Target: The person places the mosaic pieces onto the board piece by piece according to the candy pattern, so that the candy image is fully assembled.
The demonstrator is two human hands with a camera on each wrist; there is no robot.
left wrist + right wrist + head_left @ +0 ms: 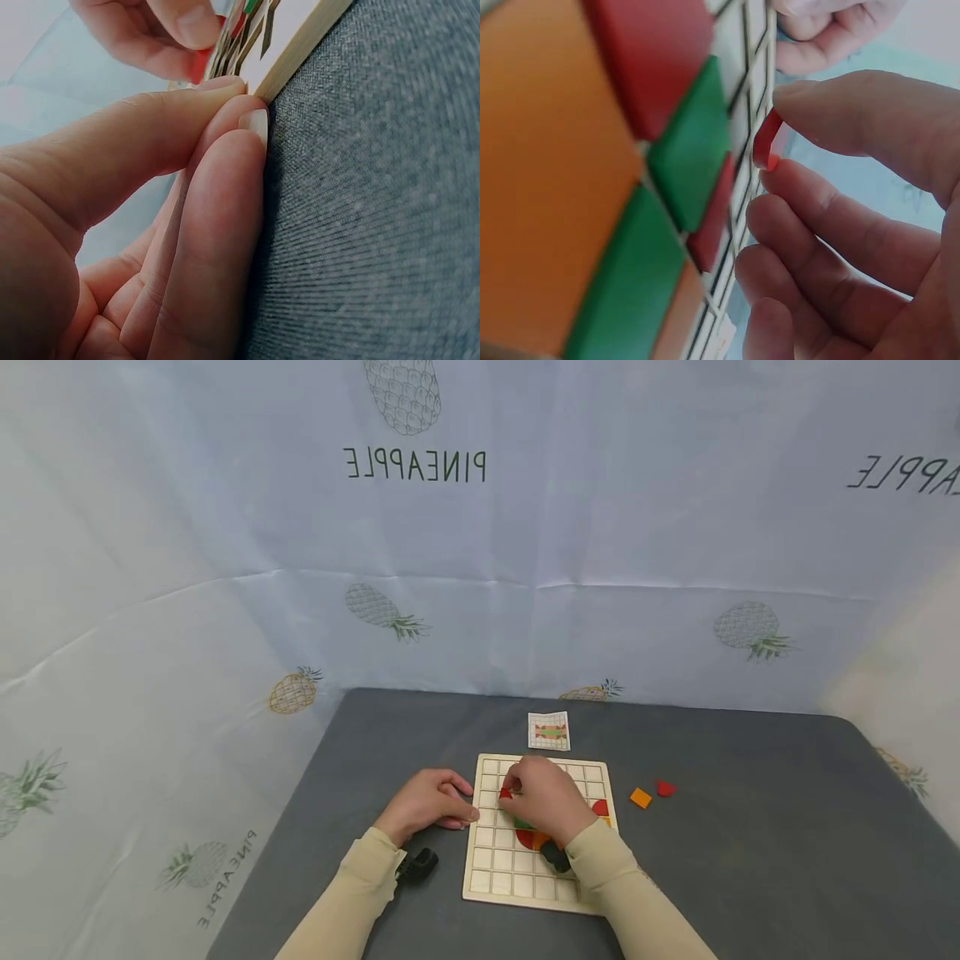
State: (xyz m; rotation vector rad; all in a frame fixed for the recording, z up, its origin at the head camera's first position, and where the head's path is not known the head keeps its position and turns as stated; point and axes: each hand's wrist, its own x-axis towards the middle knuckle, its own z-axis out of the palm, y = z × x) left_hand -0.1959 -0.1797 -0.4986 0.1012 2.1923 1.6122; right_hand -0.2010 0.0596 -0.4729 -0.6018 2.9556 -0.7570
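A pale wooden grid board (501,883) lies on the dark table, partly covered by coloured tiles. My right hand (551,797), above the board's upper left part, pinches a small red tile (766,141) between thumb and index finger. At the board's left edge my left hand (429,802) grips the rim with thumb and index fingertips, as the left wrist view shows. Green tiles (694,150), red tiles and orange tiles (547,165) sit on the grid near the right hand. The right hand and forearm hide some of them in the head view.
Right of the board lie a loose orange square tile (641,798) and a loose red tile (665,788). A printed pattern card (549,732) lies behind the board. Pineapple-print cloth (480,543) hangs behind the table. Each wrist carries a black device (418,865).
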